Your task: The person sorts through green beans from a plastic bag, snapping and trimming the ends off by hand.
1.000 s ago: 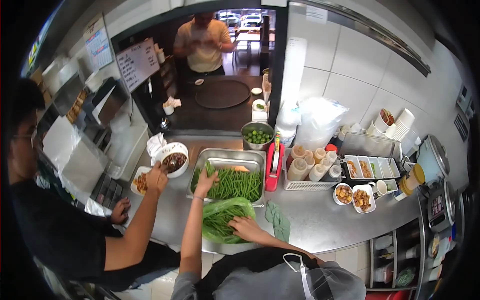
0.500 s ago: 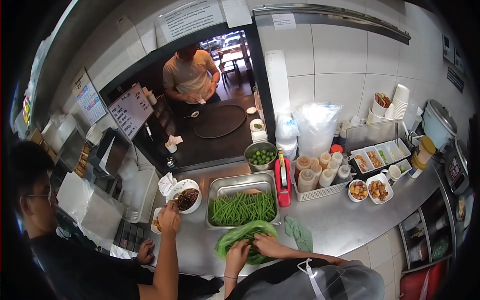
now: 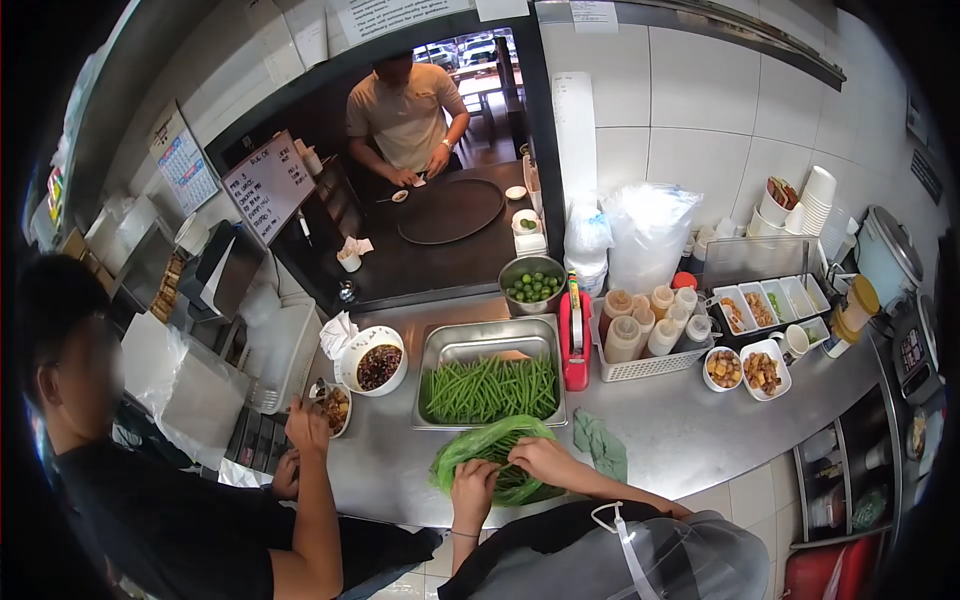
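Both hands of the person work at the mouth of a green plastic bag [image 3: 468, 441], which lies on the steel counter [image 3: 680, 435] close to the body. The left hand [image 3: 474, 488] is at the near side of the bag, and the right hand [image 3: 543, 462] comes in from the right. On both, the fingers are bent and make a narrow grip, their tips near each other; what is between them is too small for me to tell. The hands meet like this probably because fine finger work needs both.

Inside the bag there are green stalks. Just beyond it, a deep metal tray [image 3: 478, 343] contains green beans [image 3: 488, 388], maybe put so near that the reach is short. The high walls of the tray seem good for keeping the beans together.

A green cloth [image 3: 599, 443] lies to the right of the bag, perhaps left there for easy wiping. A red tape dispenser [image 3: 575, 350] stands upright beside the tray, where it takes little space.
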Demonstrator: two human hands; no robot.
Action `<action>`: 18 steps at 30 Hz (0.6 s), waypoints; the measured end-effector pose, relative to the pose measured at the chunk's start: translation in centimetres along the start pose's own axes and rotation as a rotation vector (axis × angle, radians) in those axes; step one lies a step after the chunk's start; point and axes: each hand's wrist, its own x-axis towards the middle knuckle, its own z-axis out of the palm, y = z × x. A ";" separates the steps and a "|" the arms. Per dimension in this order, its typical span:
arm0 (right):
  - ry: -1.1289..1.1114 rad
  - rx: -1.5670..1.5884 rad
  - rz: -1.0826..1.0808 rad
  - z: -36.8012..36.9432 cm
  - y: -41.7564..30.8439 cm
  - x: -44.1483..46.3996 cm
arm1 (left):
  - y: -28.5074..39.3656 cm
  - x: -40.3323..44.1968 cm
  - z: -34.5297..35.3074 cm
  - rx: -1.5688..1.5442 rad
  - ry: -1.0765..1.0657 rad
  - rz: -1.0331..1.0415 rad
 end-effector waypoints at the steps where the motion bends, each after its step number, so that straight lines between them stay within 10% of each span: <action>1: -0.019 -0.017 0.019 -0.4 -0.1 0.0 | 0.2 0.1 0.0 -0.002 0.000 0.003; 10: 0.138 0.475 0.128 0.0 0.0 1.5 | 1.5 1.0 -0.6 -0.131 0.151 -0.016; 14: 0.148 1.104 0.317 -0.5 -1.9 2.5 | 0.2 0.2 0.4 -0.500 0.170 -0.229; 18: -0.187 1.059 0.271 1.5 -0.2 1.6 | 1.7 1.1 -1.5 -1.045 0.245 -0.419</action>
